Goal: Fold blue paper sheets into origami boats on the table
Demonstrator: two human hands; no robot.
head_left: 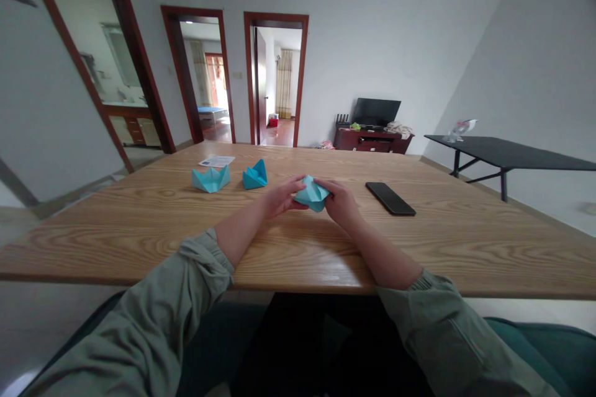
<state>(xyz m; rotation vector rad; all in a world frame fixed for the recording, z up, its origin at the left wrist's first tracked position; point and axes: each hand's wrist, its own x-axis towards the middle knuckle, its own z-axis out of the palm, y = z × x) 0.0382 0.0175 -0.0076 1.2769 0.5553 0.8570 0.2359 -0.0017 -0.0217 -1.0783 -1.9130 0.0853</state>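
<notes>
In the head view, we look along a long wooden table point(139, 229), our green-grey sleeves point(153, 298) coming in from its near edge. Our left hand point(279, 196) and right hand point(339, 201) are both curled, gripping a folded turquoise paper piece point(311, 194) from either side, near the table's middle. On the table, left of our hands, lie a turquoise origami boat point(211, 179) and a smaller folded turquoise model point(256, 175), just beside each other. A printed sheet point(215, 161) lies behind them, and a black smartphone point(390, 198) lies face down or dark to the right of our right hand. Beyond the table's right end stands a black folding table point(507, 152).
</notes>
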